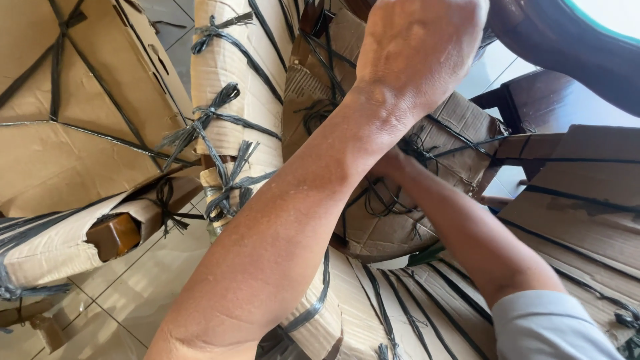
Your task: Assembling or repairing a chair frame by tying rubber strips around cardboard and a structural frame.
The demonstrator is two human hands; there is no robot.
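Head view, looking down over both forearms at furniture parts wrapped in cardboard and bound with black plastic strapping.

Left hand: far centre, seen from the back, fingers curled down over the top of the cardboard-wrapped piece, pressed on it. Judged: a steadying hold, keeping the bundle from turning. Whether the fingers pinch a strap cannot be told; fingertips are hidden.

Right hand: mostly hidden under the left forearm, reaching in from the near right in a grey sleeve. It lies at the knotted black strapping on the upper face of the same piece. Open or closed: cannot tell.

The wrapped piece sits centre, directly beneath the left hand and touching the right, tilted, leaning among other bundles.

Around it: a long wrapped leg to the left with tied strap bows; a wrapped part at near left with a brown wooden end exposed; flat cardboard panels at right; tiled floor below.
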